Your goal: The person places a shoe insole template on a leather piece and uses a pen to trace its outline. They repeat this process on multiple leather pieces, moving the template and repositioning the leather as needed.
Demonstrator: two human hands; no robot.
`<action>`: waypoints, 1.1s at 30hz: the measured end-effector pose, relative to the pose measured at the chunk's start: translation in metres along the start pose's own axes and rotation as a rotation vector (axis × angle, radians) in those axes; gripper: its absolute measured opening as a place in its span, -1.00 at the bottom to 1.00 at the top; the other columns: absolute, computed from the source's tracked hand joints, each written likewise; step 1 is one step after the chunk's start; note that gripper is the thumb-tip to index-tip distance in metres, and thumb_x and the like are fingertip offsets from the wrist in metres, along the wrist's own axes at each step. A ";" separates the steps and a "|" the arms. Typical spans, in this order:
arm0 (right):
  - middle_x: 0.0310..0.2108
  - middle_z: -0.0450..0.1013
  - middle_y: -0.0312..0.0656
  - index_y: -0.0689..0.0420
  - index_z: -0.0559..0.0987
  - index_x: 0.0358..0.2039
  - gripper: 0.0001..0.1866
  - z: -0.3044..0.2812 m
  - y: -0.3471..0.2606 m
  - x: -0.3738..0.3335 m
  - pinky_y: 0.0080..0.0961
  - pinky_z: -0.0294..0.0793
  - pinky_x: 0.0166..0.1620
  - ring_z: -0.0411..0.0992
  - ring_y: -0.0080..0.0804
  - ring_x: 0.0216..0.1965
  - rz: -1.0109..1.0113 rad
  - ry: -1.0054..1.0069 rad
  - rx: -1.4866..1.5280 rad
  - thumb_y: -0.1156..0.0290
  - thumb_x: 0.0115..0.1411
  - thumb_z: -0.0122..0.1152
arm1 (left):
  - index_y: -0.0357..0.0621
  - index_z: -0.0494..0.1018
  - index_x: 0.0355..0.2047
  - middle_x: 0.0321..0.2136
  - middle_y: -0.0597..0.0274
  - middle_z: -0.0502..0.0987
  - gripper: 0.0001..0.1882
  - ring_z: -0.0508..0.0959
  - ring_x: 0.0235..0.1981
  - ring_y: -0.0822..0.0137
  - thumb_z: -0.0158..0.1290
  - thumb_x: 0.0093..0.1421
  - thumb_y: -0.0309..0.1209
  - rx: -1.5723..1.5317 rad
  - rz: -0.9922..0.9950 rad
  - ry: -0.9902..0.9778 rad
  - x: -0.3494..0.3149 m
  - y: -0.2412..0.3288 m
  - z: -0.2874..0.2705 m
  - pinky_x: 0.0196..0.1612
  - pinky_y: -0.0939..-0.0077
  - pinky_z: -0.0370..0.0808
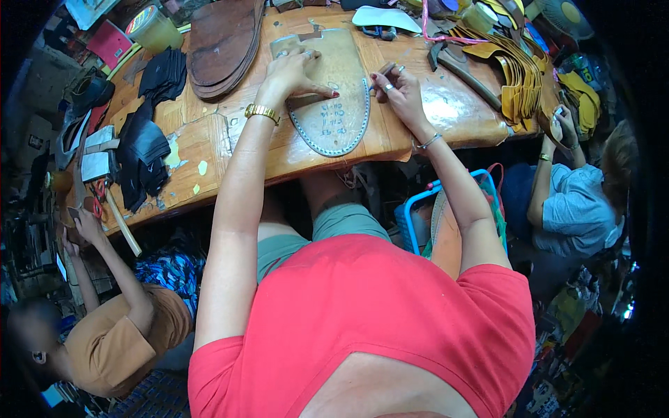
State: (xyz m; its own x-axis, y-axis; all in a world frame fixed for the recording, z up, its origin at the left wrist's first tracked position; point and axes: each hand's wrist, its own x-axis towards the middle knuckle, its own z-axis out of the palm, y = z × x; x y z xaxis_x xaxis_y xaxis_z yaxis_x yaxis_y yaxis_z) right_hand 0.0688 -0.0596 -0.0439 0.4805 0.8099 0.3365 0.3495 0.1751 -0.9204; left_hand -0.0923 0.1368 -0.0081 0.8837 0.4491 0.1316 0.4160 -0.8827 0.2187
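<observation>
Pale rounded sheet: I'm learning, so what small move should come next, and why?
Perhaps bring the right hand, holding a slim brown piece, to the right edge of the sheet: its row of dots seems to stop near there, and the left hand rests on it.

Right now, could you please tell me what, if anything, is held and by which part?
The right hand holds a small brown piece; which part is unclear. The left hand rests spread on a pale sheet.
</observation>
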 end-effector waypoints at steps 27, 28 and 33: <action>-0.58 0.43 -0.23 0.26 0.52 -0.43 -0.83 -0.002 -0.004 -0.008 -0.57 0.35 -0.48 0.40 -0.58 -0.53 -0.083 -0.023 -0.160 0.42 0.23 0.20 | 0.10 0.37 0.15 0.17 0.07 0.36 0.08 0.40 0.15 0.06 0.30 -0.40 0.34 0.000 -0.016 -0.043 0.001 0.002 -0.004 0.18 0.18 0.34; -0.59 0.42 -0.20 0.27 0.52 -0.42 -0.83 0.001 -0.007 -0.009 -0.53 0.35 -0.48 0.41 -0.55 -0.53 -0.176 -0.041 -0.338 0.43 0.22 0.20 | 0.10 0.37 0.15 0.16 0.07 0.36 0.08 0.40 0.15 0.06 0.29 -0.40 0.34 0.012 -0.019 -0.038 0.000 0.003 -0.003 0.18 0.18 0.34; -0.59 0.42 -0.23 0.26 0.53 -0.42 -0.83 0.001 -0.005 -0.008 -0.55 0.34 -0.49 0.39 -0.58 -0.55 -0.065 -0.021 -0.166 0.41 0.23 0.20 | 0.10 0.37 0.15 0.16 0.04 0.36 0.08 0.41 0.14 0.05 0.29 -0.39 0.35 0.017 -0.018 -0.040 -0.001 0.004 -0.006 0.16 0.18 0.35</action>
State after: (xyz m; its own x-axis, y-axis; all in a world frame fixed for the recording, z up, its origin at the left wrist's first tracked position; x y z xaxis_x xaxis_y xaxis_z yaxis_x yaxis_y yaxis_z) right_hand 0.0625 -0.0669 -0.0422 0.4359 0.8118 0.3886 0.5079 0.1345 -0.8508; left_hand -0.0923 0.1334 -0.0018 0.8836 0.4597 0.0887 0.4356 -0.8767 0.2042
